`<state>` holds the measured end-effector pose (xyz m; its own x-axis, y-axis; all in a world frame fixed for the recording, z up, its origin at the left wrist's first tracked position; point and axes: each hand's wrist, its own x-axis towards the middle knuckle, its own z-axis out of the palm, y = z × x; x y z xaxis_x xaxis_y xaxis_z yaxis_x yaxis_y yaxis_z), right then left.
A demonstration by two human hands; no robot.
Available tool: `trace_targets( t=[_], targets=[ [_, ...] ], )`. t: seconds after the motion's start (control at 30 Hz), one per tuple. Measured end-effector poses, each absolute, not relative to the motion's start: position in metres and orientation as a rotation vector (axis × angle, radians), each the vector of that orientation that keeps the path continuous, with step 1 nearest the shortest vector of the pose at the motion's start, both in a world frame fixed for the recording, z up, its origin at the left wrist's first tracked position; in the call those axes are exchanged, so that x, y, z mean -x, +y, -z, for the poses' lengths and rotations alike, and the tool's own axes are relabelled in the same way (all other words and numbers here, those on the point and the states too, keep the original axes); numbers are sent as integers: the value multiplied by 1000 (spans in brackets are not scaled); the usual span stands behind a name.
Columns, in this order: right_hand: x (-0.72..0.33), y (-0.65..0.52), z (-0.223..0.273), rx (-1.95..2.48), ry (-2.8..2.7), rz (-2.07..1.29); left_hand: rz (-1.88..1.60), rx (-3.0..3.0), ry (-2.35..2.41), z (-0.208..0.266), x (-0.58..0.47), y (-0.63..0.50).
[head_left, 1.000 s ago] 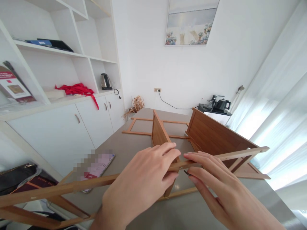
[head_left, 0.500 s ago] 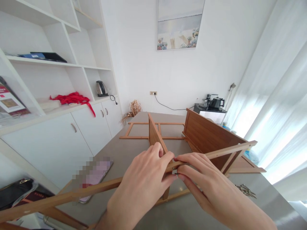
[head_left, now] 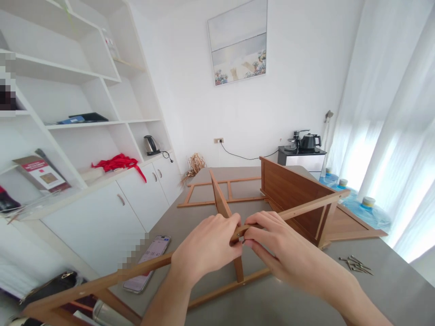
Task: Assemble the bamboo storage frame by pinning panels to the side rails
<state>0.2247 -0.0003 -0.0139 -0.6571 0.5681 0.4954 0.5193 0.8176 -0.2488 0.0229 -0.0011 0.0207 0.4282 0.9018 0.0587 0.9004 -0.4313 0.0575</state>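
A wooden frame rail [head_left: 146, 266] runs across in front of me, part of a wooden furniture frame standing on the table. My left hand [head_left: 207, 246] is closed around this rail where an upright wooden panel [head_left: 221, 199] meets it. Opposite, my right hand [head_left: 268, 237] is closed against the rail, its upper fingers over the top edge. Between its thumb and forefinger a small dark tip shows beside a hole in the rail; its kind is too hidden to tell. A lower rail [head_left: 217, 292] passes beneath both hands.
Several metal bolts [head_left: 356, 264] lie on the grey table [head_left: 292, 301] at right. A larger wooden panel [head_left: 295, 194] stands behind my right hand, with a flat ladder-like frame [head_left: 204, 203] farther back. A phone [head_left: 149, 262] lies at left. Water bottles [head_left: 369, 210] stand beyond the table.
My view has shifted, so the surroundings sit lower and more of the phone and water bottles shows. Both hands stay at the same joint, with the right fingers slightly re-set on the rail.
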Motion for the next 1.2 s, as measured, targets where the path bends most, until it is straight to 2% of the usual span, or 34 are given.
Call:
trace_targets(
  t=[0.37,0.67,0.73,0.83,0.9,0.97,1.07,1.2],
  targets=[
    [-226,-2,18,739,-2406,-65,-100,-2636,1689,-25,-24,-12],
    [-237,-10,11,768,-2384,-173,35,-2611,1541,-34,-22,1],
    [-243,-16,7,811,-2366,-159,-114,-2630,1606,-37,-13,-17],
    [-253,-27,2,858,-2348,-150,-559,-2689,1712,-31,5,-58],
    [-258,-31,0,870,-2395,-214,-760,-2702,1588,-15,16,-81],
    [-259,-31,4,890,-2508,-346,-700,-2656,1430,12,24,-93],
    [-250,-19,24,989,-2669,-527,-482,-2499,1449,67,27,-84],
    [-231,8,71,1138,-2539,-669,-495,-2430,1539,135,24,-48]
  ],
)
